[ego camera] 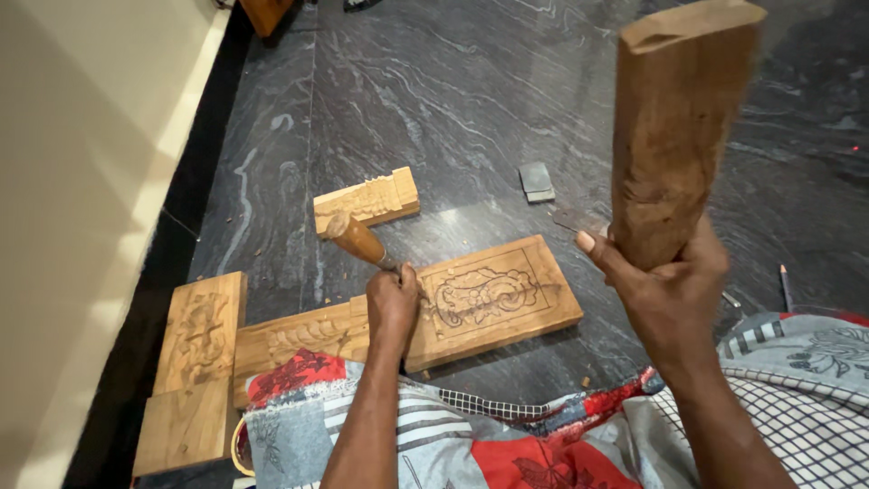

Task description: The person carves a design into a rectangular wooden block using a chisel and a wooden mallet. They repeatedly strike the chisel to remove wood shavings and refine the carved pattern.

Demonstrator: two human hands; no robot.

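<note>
I see both forearms bare, no sleeves, rings or watch on my left hand [392,303] or right hand [665,290]. A patterned cloth [543,444] in grey, red, white checks covers my lap.

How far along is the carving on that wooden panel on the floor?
Done: the carved panel already has a cut border and a raised scroll motif inside it. In hand: the left hand sets a wooden-handled chisel at the motif's left edge, while the right hand holds a wooden mallet block raised. Left: the panel's margins look plain; finer detail is too small to judge.
</note>
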